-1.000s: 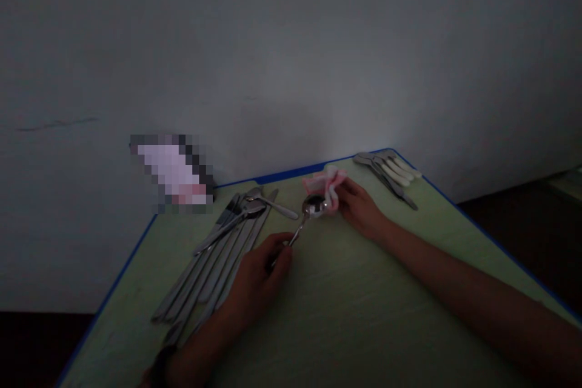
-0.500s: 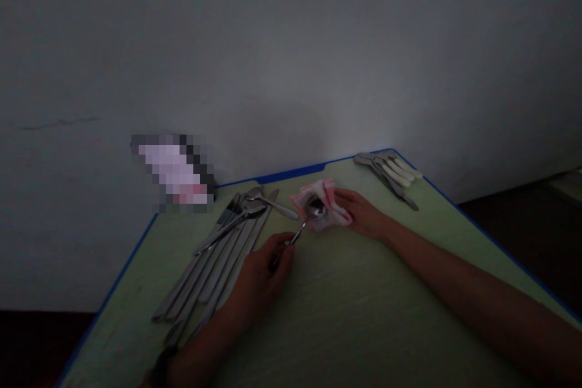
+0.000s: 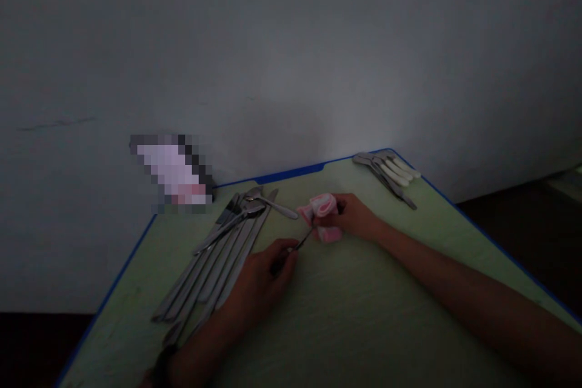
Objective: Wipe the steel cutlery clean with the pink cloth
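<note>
My left hand (image 3: 266,273) is closed around the handle of a metal spoon (image 3: 306,237), which points up and to the right above the table. A pink-and-white cloth (image 3: 324,204) is pinched in my right hand (image 3: 357,216), whose fingers press it around the far end of the spoon. The spoon's bowl is hidden in the cloth. Beside my left hand, on its left, lies a spread of metal cutlery (image 3: 230,254) with long flat handles. Across it rest a few spoons (image 3: 254,212), one with its handle (image 3: 282,209) toward the cloth.
The light-green table (image 3: 364,309) has a blue edge and stands against a grey wall (image 3: 291,60). Several pieces of cutlery with white handles (image 3: 400,171) lie at the far right corner, with metal ones alongside. A blurred-out object (image 3: 170,173) leans at the back left.
My right hand has folded the cloth over the spoon's bowl, which showed before, and its fingers have come round to the front. My left hand has shifted slightly, still holding the handle.
</note>
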Available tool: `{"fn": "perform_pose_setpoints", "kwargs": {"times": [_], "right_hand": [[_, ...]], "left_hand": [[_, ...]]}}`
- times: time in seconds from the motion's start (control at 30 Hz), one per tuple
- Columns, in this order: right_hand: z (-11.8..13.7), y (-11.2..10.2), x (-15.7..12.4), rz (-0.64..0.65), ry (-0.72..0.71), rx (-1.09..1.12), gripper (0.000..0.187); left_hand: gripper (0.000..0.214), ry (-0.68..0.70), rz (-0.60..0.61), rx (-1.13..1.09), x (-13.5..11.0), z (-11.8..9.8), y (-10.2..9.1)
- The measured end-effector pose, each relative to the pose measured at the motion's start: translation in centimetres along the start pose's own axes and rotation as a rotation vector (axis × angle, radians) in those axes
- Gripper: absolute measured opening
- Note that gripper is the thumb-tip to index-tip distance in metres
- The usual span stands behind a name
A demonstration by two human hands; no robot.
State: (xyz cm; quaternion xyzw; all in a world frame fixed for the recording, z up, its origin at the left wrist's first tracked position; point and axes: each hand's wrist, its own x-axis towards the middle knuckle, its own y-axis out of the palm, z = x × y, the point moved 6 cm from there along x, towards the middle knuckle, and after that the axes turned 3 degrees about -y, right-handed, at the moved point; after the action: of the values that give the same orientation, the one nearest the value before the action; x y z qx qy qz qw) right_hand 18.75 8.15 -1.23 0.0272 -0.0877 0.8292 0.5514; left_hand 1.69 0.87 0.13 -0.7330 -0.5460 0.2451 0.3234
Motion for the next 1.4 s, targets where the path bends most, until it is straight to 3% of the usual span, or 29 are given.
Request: {"fn": "perform_pose_setpoints", "kwargs": {"times": [0.2,0.4,0.53,0.77,1.0,1.17,1.4], "right_hand": [[0.3,-0.5,-0.1,-0.132,-0.021,-0.056,0.034],[-0.7,-2.0,0.0,-0.344,0.021,0.093,0.032],[-1.1,-1.7,0.3,-0.295,0.016,0.185,0.035],[-1.6,-1.1,0.6,-0.172,0.013,0.338,0.024],[-0.4,-0.8,0.4,-0.061,-0.039,0.152,0.029],[-0.5,-1.2,0.3,-0.155,-0.034,0.134,0.029],[-1.9,-2.1,0.5,-0.39,-0.005,0.417,0.035]], "left_hand": [[0.03,0.013,0.054,0.052,0.1,-0.5,0.1],[0.036,0.061,0.158,0.182,0.0,-0.9,0.6],[0.035,0.124,0.22,0.249,-0.3,-1.0,1.0],[0.033,0.157,0.191,0.282,-0.4,-0.9,1.1],[0.034,0.152,0.205,0.281,-0.4,-0.9,1.2],[0.035,0.163,0.197,0.297,-0.4,-1.0,1.2],[0.036,0.215,0.245,0.247,-0.7,-1.3,1.1]]}}
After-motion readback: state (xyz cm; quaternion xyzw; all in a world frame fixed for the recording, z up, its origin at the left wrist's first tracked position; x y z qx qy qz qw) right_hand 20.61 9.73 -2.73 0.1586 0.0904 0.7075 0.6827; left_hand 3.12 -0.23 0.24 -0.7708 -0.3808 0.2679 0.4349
